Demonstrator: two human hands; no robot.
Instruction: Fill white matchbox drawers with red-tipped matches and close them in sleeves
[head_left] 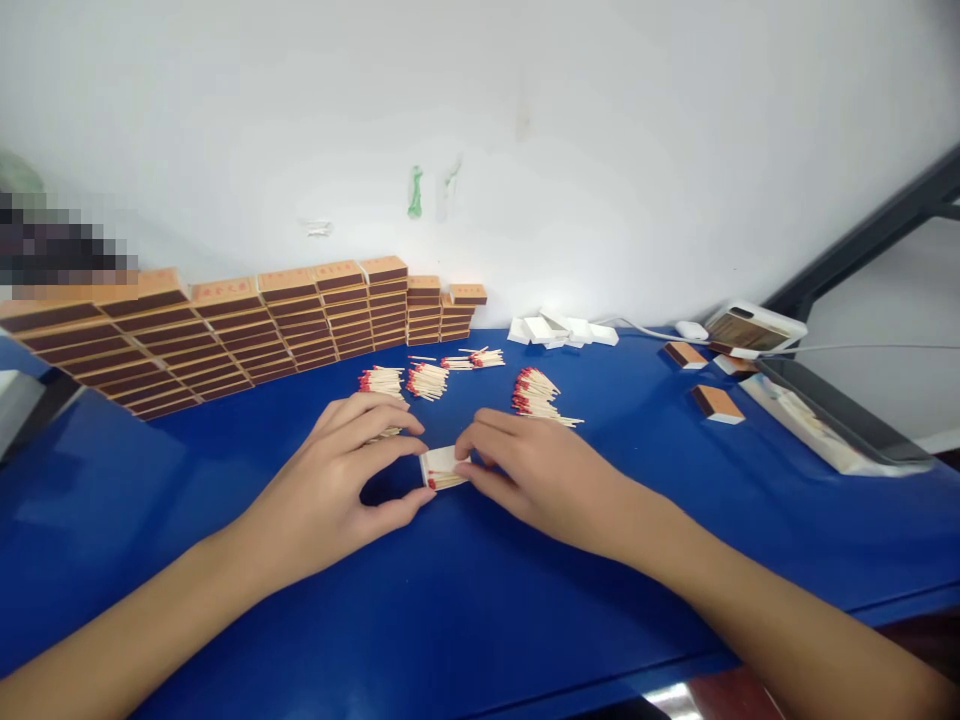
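Matchbox tray (pixel 442 468) lies on the blue table (pixel 480 610), dead centre between both hands, red-tipped matches showing inside. The danger, I'd judge: too hard a squeeze buckles the thin card and spills the matches. Left hand (pixel 341 485) pinches the tray's left end, thumb and forefinger curled round it. Right hand (pixel 525 465) clamps the right end, fingers nearly closed. Loose match piles (pixel 427 380) wait just behind.

table (pixel 465 600): blue | matches (pixel 534 392): pale, red heads | stacked matchboxes (pixel 225 330): orange tops, brown sides | wall (pixel 480 120): white
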